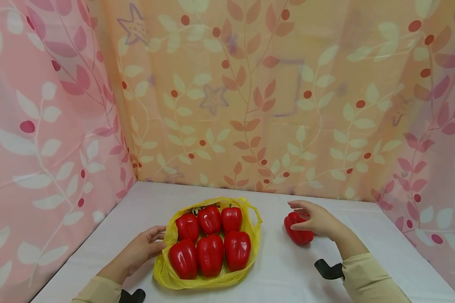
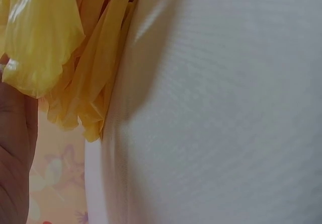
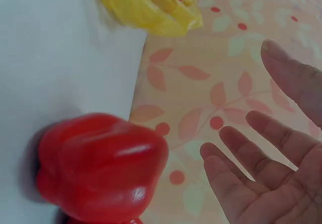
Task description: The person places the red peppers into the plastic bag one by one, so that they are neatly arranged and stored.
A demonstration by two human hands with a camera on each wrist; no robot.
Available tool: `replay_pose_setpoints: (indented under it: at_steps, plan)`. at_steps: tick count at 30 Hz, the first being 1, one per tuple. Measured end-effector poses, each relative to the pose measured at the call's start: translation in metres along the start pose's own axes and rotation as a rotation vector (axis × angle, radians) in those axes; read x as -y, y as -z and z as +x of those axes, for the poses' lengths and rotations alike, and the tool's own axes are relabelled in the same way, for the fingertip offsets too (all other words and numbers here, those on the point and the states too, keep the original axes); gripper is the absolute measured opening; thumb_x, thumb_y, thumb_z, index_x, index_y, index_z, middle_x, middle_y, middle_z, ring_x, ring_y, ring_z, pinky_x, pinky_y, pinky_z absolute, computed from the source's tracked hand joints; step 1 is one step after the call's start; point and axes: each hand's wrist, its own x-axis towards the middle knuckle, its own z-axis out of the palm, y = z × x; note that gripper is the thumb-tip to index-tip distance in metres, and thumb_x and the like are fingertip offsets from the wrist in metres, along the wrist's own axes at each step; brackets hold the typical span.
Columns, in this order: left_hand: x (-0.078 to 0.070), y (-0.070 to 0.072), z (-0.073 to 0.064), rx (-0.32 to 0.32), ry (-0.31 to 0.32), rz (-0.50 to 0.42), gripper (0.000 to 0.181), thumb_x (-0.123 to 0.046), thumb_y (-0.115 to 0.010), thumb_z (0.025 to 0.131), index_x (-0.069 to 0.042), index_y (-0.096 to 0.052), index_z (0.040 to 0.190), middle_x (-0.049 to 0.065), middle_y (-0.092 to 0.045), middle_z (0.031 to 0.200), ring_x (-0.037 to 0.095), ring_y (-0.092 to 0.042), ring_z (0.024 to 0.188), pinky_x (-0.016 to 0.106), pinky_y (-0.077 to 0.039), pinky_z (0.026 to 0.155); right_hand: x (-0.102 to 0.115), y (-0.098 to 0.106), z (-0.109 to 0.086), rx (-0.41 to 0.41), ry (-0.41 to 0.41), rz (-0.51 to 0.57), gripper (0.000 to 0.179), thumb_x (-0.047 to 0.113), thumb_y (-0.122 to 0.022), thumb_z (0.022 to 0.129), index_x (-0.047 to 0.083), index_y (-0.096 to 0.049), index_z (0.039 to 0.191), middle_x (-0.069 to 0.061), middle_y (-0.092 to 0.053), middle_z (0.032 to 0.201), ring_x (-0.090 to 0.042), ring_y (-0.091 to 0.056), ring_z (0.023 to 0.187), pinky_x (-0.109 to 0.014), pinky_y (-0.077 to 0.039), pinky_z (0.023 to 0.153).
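Observation:
In the head view a yellow plastic bag (image 1: 246, 275) lies spread on the white table, with several red bell peppers (image 1: 210, 255) in two rows inside it. My left hand (image 1: 144, 248) touches the bag's left side with relaxed fingers; in the left wrist view the yellow film (image 2: 45, 43) hides its fingertips. To the right of the bag, my right hand (image 1: 318, 221) hovers over a loose red bell pepper (image 1: 296, 231), fingers spread and apart from it. The right wrist view shows this pepper (image 3: 103, 166) beside the open right hand (image 3: 271, 176), with another red piece partly cut off below it.
The white tabletop (image 1: 277, 269) carries the bag and the loose pepper. Behind it hangs an orange leaf-patterned curtain (image 1: 250, 105), with pink patterned cloth (image 1: 53, 147) along the left and right sides. Black wrist mounts (image 1: 329, 269) stick out near both sleeves.

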Motion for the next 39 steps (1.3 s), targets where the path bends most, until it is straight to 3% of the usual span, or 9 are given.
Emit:
replay_pose_setpoints:
  at_steps: [13, 23, 39]
  plan:
    - [0.000, -0.001, 0.000, -0.015, -0.003, 0.003, 0.059, -0.018, -0.065, 0.083, -0.005, -0.039, 0.135, 0.010, -0.056, 0.116, 0.020, -0.057, 0.099, 0.035, -0.051, 0.084, -0.024, 0.006, 0.000, -0.024, -0.061, -0.022, 0.074, 0.026, -0.079, 0.069, 0.010, -0.045, 0.133, -0.022, -0.044, 0.131, -0.043, -0.040, 0.118, -0.043, -0.054, 0.073]
    - [0.001, 0.000, -0.001, -0.001, -0.015, 0.003, 0.061, -0.019, -0.065, 0.083, -0.003, -0.037, 0.136, 0.011, -0.055, 0.117, 0.020, -0.057, 0.099, 0.035, -0.051, 0.084, -0.037, 0.001, 0.004, 0.000, -0.101, 0.002, 0.075, 0.024, -0.079, 0.068, 0.011, -0.044, 0.133, -0.017, -0.048, 0.126, -0.036, -0.044, 0.113, -0.041, -0.054, 0.073]
    - [0.001, 0.000, -0.001, -0.001, -0.009, -0.010, 0.061, -0.019, -0.065, 0.084, -0.004, -0.037, 0.136, 0.011, -0.055, 0.117, 0.020, -0.057, 0.100, 0.035, -0.051, 0.085, -0.034, -0.001, -0.002, -0.008, -0.083, -0.046, 0.070, 0.024, -0.080, 0.067, 0.009, -0.050, 0.129, -0.017, -0.051, 0.123, -0.037, -0.046, 0.112, -0.042, -0.054, 0.072]
